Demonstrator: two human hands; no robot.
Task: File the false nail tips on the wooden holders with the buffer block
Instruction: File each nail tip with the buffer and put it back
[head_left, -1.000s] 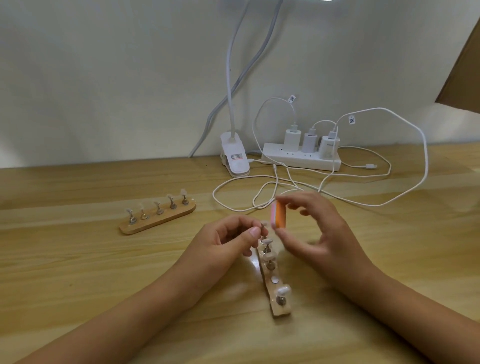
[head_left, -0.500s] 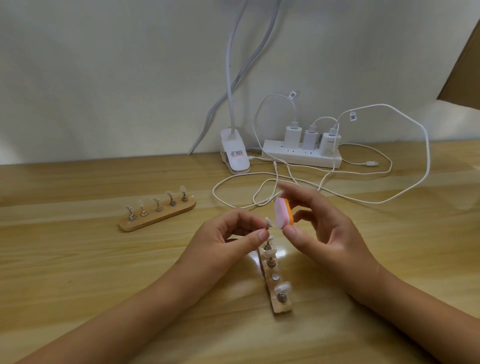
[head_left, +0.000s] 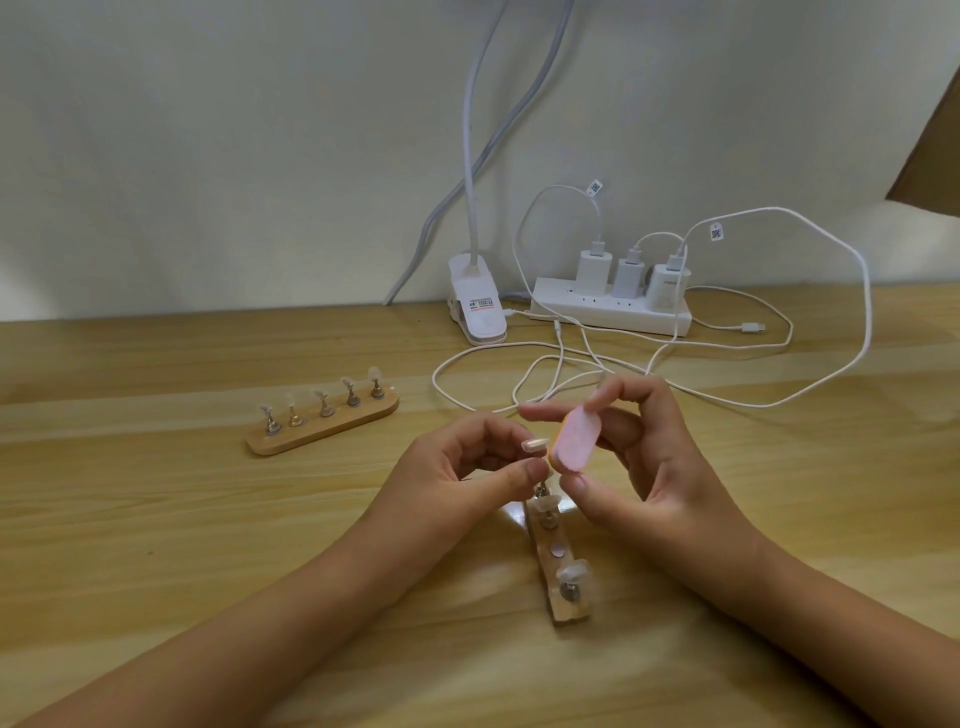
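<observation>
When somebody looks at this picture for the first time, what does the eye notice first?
First, the hands in the middle: the left hand pinches a clear nail tip, and the right hand holds a pink and orange buffer block right beside it. Below them lies a wooden holder; a second holder with five tips stands farther left. At the back sits a white power strip with looping cables.

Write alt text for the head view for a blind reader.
Over a wooden table, the left hand pinches a clear false nail tip while the right hand holds a pink and orange oval buffer block right beside it. One light wooden holder with nail tips lies below the hands, a second holder to the left; a white power strip sits behind.
</observation>
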